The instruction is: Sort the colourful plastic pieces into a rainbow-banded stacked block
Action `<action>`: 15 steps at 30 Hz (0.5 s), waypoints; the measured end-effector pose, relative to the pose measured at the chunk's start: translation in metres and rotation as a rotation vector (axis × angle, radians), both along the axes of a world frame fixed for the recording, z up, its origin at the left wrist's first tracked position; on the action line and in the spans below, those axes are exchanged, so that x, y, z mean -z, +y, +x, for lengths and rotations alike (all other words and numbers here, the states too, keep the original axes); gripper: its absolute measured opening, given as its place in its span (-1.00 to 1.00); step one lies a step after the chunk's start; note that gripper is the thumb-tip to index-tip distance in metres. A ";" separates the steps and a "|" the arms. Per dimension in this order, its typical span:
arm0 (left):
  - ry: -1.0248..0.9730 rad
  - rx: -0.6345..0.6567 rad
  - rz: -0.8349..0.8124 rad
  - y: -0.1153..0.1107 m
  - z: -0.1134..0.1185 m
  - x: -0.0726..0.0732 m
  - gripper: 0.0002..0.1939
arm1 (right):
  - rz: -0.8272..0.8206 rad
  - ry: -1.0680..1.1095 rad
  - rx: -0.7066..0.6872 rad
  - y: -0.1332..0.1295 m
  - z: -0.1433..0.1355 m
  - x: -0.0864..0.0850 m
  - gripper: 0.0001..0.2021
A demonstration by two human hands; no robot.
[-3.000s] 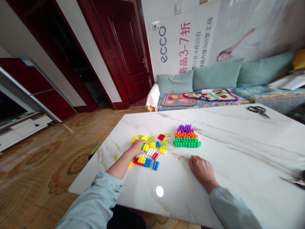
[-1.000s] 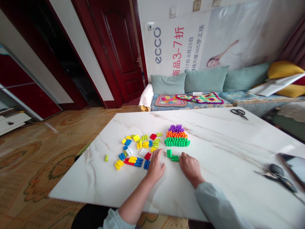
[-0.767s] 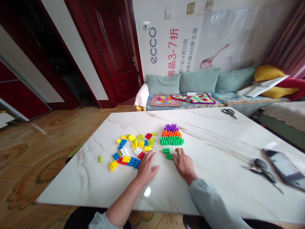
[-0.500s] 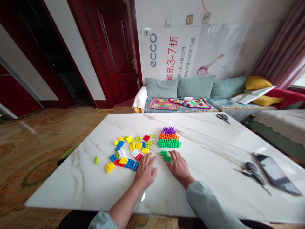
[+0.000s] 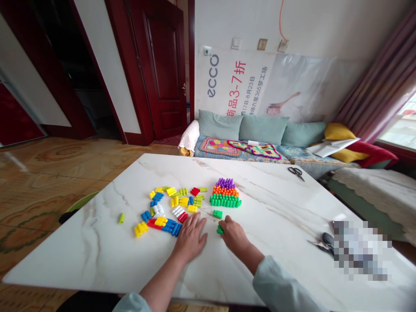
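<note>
My left hand lies on the white marble table with its fingers spread, beside the blue pieces and red pieces; nothing is in it. The fingers of my right hand are closed round a green piece on the tabletop. Just beyond it lies another green piece. Farther back stands a block of joined pegs in purple, orange and green rows. Yellow, blue, white, red and lime pieces are scattered left of it.
Black scissors lie at the table's back right corner. Nearer on the right are a dark-handled tool and a pixelated object. A lone lime piece sits at the left. Behind the table is a sofa.
My right hand has closed its fingers on the nearer green piece, which now sits apart from the other green piece. My left hand stays flat. The camera view has shifted slightly.
</note>
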State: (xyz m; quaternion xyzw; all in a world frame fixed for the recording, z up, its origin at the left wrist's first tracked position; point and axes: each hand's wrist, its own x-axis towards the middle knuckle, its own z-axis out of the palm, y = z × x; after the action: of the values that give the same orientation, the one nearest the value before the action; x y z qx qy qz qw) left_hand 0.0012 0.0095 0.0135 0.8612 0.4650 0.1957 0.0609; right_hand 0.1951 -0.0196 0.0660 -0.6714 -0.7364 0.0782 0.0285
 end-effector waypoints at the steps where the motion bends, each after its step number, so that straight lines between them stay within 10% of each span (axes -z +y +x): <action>1: -0.002 -0.001 -0.001 0.000 0.000 0.000 -0.49 | -0.019 0.031 0.008 0.000 0.004 -0.002 -0.72; 15: -0.008 -0.010 0.028 0.000 0.000 0.004 -0.46 | 0.400 0.486 0.464 0.031 0.076 0.042 -0.73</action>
State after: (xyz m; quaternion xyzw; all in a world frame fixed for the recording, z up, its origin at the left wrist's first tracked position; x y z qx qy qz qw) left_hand 0.0014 0.0091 0.0098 0.8588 0.4664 0.2059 0.0498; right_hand 0.2713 0.0111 0.0239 -0.7631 -0.5375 0.0814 0.3494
